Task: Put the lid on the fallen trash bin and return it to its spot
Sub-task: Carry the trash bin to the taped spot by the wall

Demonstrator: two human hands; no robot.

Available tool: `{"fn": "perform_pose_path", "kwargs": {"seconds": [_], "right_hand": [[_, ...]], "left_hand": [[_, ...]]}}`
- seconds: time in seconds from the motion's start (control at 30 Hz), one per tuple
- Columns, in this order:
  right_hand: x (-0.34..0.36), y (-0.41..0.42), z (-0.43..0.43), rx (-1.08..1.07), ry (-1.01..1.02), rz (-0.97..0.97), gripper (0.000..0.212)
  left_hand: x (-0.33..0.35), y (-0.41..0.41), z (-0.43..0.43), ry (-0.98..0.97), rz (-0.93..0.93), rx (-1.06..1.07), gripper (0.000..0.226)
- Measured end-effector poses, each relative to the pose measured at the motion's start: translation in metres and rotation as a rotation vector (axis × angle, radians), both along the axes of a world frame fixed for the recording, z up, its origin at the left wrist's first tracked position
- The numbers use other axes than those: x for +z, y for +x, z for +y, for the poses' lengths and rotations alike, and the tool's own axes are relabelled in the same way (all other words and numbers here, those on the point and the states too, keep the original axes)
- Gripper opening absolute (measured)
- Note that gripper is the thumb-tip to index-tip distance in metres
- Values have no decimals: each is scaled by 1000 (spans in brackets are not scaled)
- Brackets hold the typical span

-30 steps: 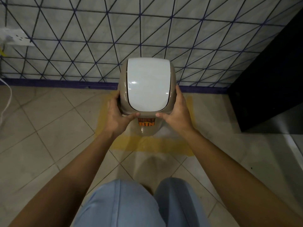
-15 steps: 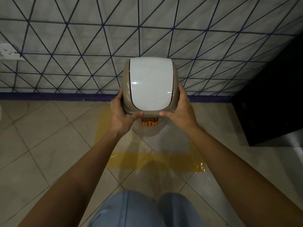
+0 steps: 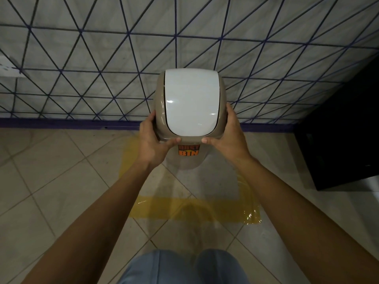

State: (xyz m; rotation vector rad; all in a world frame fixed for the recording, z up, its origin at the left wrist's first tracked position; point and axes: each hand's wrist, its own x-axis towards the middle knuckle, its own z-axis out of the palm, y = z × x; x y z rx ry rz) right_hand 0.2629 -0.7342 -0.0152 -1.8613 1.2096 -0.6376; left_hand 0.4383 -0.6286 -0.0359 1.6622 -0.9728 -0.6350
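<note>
A beige trash bin (image 3: 188, 160) with an orange "DUST BIN" label stands upright inside a yellow taped square (image 3: 194, 210) on the floor, close to the wall. Its beige lid (image 3: 222, 117) with a white swing flap (image 3: 191, 103) sits on top. My left hand (image 3: 152, 141) grips the lid's left side, thumb on the front rim. My right hand (image 3: 228, 138) grips the lid's right side in the same way. The bin's lower body is mostly hidden by the lid and my hands.
A tiled wall with dark triangle lines (image 3: 82, 78) rises right behind the bin. A black cabinet (image 3: 340, 140) stands at the right. A white wall socket (image 3: 8, 66) is at the far left. My knees in blue trousers (image 3: 184, 267) are at the bottom.
The view has tilted and pulled back, so more floor and tape shows in front of the bin. Both hands keep the same hold on the lid.
</note>
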Motion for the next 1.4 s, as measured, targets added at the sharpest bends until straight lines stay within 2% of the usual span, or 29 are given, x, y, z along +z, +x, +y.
{"fn": "perform_pose_path", "kwargs": {"seconds": [0.17,0.27,0.37,0.97,1.03,1.2,1.27,1.4], "right_hand": [[2,-2,-5,15,34,-29,121],[0,-6,-7,21,37,-55,117],[-4,-12,-6,-6,84,-84,115],[-6,-17,-7,-32,121,-73,107],[-4,-15,-6,-32,77,-54,108],[-3,-7,-2,-34,-26,-5,112],[-3,-5,-2,-34,-28,1,112],[-3,-4,-3,-33,-29,24,113]], "left_hand": [[-1,3,-1,132,-21,67,105],[5,13,-6,191,138,-36,109],[8,21,-9,238,149,-105,110],[9,14,-7,208,149,-148,106],[10,12,-7,189,103,-135,104],[7,-4,-1,100,-182,31,102],[6,-8,0,52,-203,37,99],[8,-6,-1,109,-217,52,97]]}}
